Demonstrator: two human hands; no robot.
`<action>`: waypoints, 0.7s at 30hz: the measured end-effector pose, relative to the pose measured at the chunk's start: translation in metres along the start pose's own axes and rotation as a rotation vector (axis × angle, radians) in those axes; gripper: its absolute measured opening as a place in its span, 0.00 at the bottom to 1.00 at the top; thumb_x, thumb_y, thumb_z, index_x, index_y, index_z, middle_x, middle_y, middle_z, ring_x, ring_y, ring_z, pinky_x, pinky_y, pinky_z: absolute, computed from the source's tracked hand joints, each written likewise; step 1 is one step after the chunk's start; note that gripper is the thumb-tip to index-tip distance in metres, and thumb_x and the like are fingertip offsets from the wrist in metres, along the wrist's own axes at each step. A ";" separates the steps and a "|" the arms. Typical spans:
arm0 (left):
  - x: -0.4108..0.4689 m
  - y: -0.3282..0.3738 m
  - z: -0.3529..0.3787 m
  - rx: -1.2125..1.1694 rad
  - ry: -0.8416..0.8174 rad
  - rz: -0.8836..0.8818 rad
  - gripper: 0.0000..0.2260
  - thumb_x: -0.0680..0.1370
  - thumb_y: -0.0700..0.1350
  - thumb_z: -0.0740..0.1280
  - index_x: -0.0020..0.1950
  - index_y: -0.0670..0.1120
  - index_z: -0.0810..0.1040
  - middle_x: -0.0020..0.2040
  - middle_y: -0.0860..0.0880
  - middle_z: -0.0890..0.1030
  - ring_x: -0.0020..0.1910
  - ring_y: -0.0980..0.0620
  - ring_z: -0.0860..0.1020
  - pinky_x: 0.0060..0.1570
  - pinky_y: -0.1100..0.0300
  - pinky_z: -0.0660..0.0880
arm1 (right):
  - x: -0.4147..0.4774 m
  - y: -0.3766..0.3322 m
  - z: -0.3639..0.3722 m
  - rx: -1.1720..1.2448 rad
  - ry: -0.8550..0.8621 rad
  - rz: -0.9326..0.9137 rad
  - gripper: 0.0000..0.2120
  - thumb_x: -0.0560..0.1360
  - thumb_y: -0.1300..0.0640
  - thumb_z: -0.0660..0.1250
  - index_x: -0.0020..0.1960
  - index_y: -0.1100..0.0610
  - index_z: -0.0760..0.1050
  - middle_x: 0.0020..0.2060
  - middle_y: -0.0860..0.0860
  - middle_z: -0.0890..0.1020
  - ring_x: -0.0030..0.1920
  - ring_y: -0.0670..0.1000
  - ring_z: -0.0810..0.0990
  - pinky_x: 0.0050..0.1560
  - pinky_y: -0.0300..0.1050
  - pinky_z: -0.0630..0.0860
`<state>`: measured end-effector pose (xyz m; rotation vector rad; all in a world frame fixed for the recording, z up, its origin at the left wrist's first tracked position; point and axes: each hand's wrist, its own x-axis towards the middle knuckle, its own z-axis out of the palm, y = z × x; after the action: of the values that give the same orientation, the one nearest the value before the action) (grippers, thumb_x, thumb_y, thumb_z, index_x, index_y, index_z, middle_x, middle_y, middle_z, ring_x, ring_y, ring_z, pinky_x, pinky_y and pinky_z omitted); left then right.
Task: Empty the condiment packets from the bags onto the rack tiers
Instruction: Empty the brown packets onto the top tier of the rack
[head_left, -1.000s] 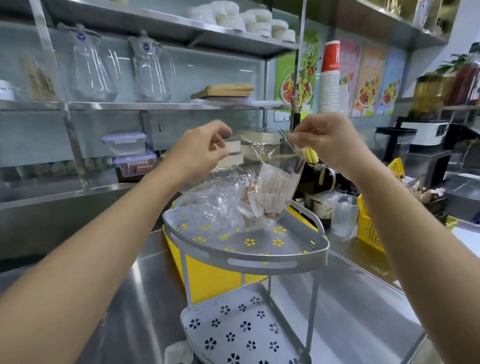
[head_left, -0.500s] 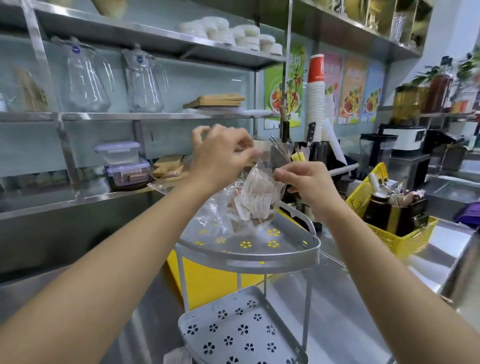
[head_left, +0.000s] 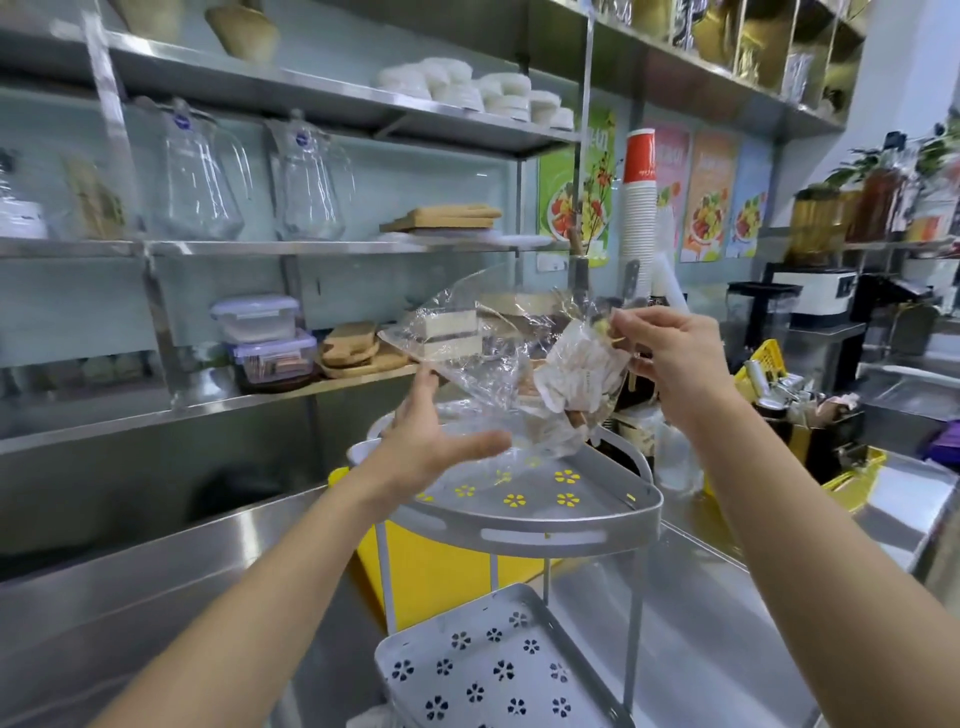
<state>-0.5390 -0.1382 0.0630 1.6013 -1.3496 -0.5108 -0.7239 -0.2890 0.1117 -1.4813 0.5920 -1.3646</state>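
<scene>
Bag (head_left: 467, 358) of clear plastic hangs above the rack's top tier (head_left: 519, 530), packets (head_left: 576, 374) bunched at its right end. Right hand (head_left: 675, 358) pinches that end; left hand (head_left: 431, 436), fingers spread, touches the bag's left underside.

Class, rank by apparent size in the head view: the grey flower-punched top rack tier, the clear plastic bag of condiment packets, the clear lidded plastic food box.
1-2. Grey flower-punched top rack tier and clear plastic bag of condiment packets: alike, overlapping, unranked.
3. Clear lidded plastic food box, though farther away.

Clear packet bag (head_left: 488, 374), perhaps against top tier (head_left: 519, 531)
</scene>
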 end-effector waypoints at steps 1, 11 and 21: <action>0.002 -0.003 0.008 0.205 -0.011 -0.031 0.61 0.50 0.70 0.72 0.74 0.49 0.47 0.75 0.50 0.54 0.75 0.50 0.52 0.73 0.47 0.54 | -0.001 0.001 0.002 -0.002 -0.002 0.003 0.07 0.72 0.62 0.68 0.36 0.57 0.79 0.29 0.48 0.80 0.33 0.47 0.76 0.35 0.39 0.73; 0.056 0.032 -0.018 0.072 0.430 0.343 0.14 0.74 0.54 0.63 0.39 0.44 0.78 0.40 0.37 0.82 0.36 0.49 0.75 0.41 0.55 0.69 | 0.010 -0.027 -0.007 0.062 0.132 0.030 0.07 0.73 0.57 0.68 0.37 0.56 0.77 0.32 0.50 0.80 0.36 0.47 0.78 0.43 0.44 0.72; 0.067 0.051 -0.031 -0.153 0.344 0.290 0.09 0.79 0.41 0.59 0.39 0.49 0.71 0.35 0.42 0.79 0.26 0.49 0.77 0.26 0.58 0.76 | 0.038 -0.055 -0.016 0.177 0.200 -0.017 0.07 0.73 0.61 0.68 0.36 0.59 0.75 0.29 0.51 0.80 0.32 0.49 0.78 0.37 0.45 0.76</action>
<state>-0.5203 -0.1851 0.1377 1.2727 -1.2197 -0.1495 -0.7440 -0.3061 0.1754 -1.2197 0.5687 -1.5484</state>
